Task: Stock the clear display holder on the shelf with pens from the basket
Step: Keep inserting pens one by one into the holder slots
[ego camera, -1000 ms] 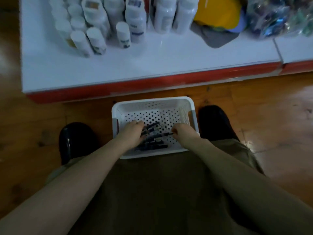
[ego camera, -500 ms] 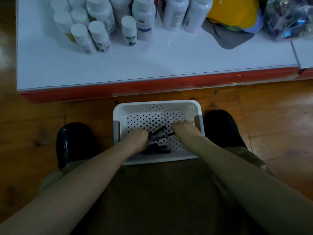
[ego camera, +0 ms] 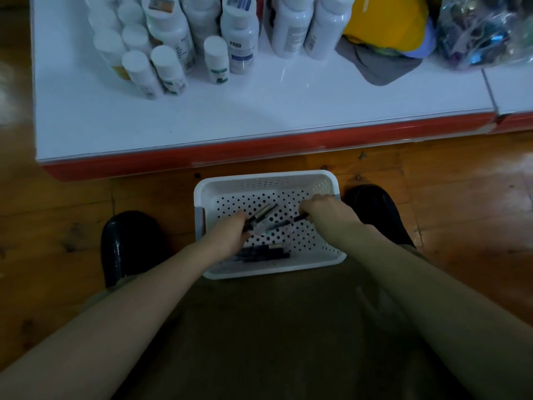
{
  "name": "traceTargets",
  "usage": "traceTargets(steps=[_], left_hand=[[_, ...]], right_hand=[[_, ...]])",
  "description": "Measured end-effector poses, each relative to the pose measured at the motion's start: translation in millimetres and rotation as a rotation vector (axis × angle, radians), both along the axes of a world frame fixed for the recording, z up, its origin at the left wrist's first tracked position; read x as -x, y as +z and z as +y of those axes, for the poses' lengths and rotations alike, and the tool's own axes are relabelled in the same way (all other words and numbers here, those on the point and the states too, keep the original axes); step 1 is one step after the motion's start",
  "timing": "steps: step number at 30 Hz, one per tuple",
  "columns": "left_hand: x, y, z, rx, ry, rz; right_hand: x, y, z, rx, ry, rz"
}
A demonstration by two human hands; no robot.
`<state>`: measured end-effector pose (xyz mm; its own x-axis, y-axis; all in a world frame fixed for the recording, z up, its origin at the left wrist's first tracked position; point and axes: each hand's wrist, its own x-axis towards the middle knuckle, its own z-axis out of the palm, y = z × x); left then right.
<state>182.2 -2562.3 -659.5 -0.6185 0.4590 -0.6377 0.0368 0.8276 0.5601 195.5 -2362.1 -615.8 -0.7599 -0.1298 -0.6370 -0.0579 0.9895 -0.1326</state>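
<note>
A white perforated basket [ego camera: 268, 180] sits on the wooden floor between my feet, just in front of the low shelf. Both hands are inside it. My left hand [ego camera: 230, 233] is closed around dark pens [ego camera: 261, 215] that stick out up and to the right. My right hand [ego camera: 326, 210] pinches the end of another dark pen [ego camera: 284, 223] that points left. More dark pens [ego camera: 264, 254] lie on the basket floor near its front wall. No clear display holder shows in this view.
The white shelf [ego camera: 259, 111] with a red front edge [ego camera: 259, 151] carries several white bottles [ego camera: 173, 47] at the back left, a yellow and grey cloth pile [ego camera: 383, 39] and a clear bag of small items [ego camera: 487, 30] at the right. My black shoes [ego camera: 127, 243] flank the basket.
Both hands have closed on pens and lifted them off the pile; my right hand has shifted toward the basket's right wall. The view has tilted slightly.
</note>
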Motion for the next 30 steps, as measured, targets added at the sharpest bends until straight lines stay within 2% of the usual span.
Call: traceTargets(steps=[3,6,10,15,18,22,26,30], left_hand=[[0.3,9.9,3.7,-0.061,0.078,-0.021],[7.1,46.8,13.1,-0.215,0.289,-0.022],[15.0,130.0,25.6,-0.345,0.369,0.137],[29.6,253.5,46.8,-0.506,0.455,0.393],[41.4,324.9,61.2,-0.626,0.489,0.537],[66.5,405.5,78.0,-0.757,0.548,0.645],[82.9,466.2,92.9,-0.861,0.522,0.699],[89.2,511.9,107.0,-0.912,0.486,0.764]], right_hand=[[6.1,17.3,3.8,-0.008,-0.055,0.022],[15.9,50.1,12.1,0.036,-0.177,0.019],[16.6,110.5,27.2,0.329,-0.502,0.132],[16.5,214.0,36.0,0.743,-0.687,0.289],[25.3,274.7,39.2,0.973,-0.702,0.288],[40.4,339.8,42.3,1.151,-0.672,0.206],[49.8,396.2,51.6,1.211,-0.650,0.224],[53.9,446.1,62.6,1.140,-0.566,0.379]])
